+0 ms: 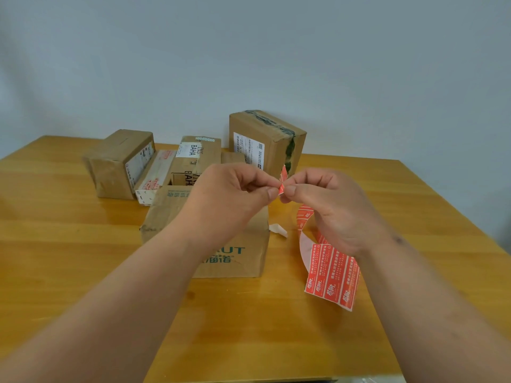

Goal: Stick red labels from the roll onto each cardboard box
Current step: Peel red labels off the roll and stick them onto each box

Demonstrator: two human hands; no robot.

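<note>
A red label point(281, 186) is pinched between left hand point(235, 194) and right hand point(329, 205), both grips narrow, above the near box point(249, 258). "BAHA" is read on one point(197, 158) of five boxes on the desk point(69, 244). The label strip point(331, 275) hangs at the right.

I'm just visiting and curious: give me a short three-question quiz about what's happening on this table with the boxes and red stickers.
1. True or false: both hands pinch the same red label.
2. Multiple choice: the strip of red labels hangs below which hand? A) left hand B) right hand C) neither
3. Short answer: which box has dark tape across its top?

Key:
1. True; the fingertips of both hands meet on it.
2. B
3. The tall box at the back, with a white shipping label on its side.
</note>
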